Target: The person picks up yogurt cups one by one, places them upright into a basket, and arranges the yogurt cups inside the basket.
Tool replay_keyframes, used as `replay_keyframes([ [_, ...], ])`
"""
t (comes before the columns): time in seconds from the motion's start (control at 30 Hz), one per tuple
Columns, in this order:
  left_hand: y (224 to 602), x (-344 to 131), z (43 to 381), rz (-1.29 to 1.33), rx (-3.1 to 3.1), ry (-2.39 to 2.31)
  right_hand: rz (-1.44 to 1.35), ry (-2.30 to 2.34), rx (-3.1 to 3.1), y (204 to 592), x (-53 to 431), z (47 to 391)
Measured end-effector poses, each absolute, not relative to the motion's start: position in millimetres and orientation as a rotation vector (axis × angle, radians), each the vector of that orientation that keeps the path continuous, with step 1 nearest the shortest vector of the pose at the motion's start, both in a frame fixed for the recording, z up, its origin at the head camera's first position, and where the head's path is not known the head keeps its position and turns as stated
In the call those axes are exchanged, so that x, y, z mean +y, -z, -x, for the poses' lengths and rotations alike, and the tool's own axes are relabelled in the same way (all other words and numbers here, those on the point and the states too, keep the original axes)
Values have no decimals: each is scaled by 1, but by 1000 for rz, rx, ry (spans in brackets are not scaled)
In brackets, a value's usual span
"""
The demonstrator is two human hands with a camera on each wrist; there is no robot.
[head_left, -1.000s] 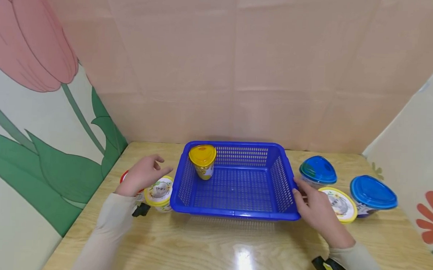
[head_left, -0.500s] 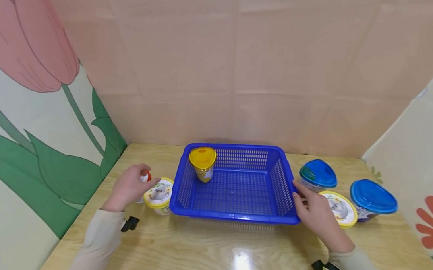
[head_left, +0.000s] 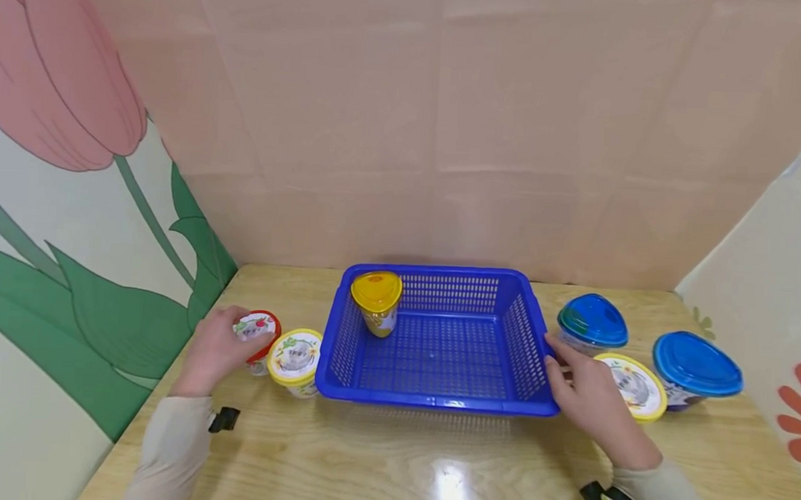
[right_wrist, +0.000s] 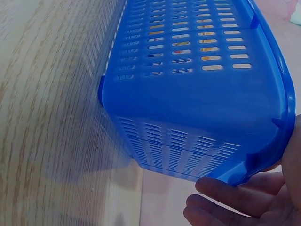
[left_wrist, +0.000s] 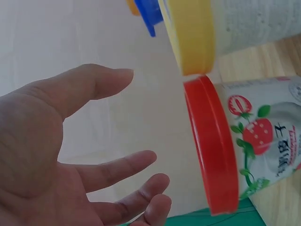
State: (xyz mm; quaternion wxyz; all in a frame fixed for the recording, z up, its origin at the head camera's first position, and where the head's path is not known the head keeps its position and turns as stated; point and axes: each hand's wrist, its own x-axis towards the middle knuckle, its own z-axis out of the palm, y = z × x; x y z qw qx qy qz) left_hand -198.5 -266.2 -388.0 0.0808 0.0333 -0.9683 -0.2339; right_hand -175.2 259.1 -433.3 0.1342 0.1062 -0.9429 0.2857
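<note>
My left hand (head_left: 216, 346) hovers with fingers spread above a tub with a red lid (head_left: 263, 324). In the left wrist view the thumb and fingertips are apart from this tub's lid, and a strawberry print (left_wrist: 257, 136) shows on its side. Right beside it stands a yellow-lidded tub (head_left: 295, 356). The right hand (head_left: 592, 396) holds the right rim of a blue plastic basket (head_left: 434, 402). In the right wrist view its fingers (right_wrist: 225, 195) curl under the basket's rim, with the thumb hidden. Inside the basket, at the left, a cup with a yellow lid (head_left: 377, 292) stands slightly tilted.
Right of the basket stand two containers with blue lids, the back one (head_left: 593, 319) and the front one (head_left: 696, 363). Another yellow-lidded tub (head_left: 636, 387) is between them and the right hand. A pink-beige sheet (head_left: 439, 132) backs the wooden table (head_left: 364, 465).
My left hand has moved left and toward me, from beside the front-left yellow-lidded tub to the red-lidded one, whose lid now shows. The right hand stays on the basket rim.
</note>
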Motion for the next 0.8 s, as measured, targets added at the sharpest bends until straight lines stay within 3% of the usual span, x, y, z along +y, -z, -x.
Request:
replay_keyframes([
  [0.8, 406, -282, 203, -83, -2915, 681, -358, -775, -2738, 427, 257, 178],
])
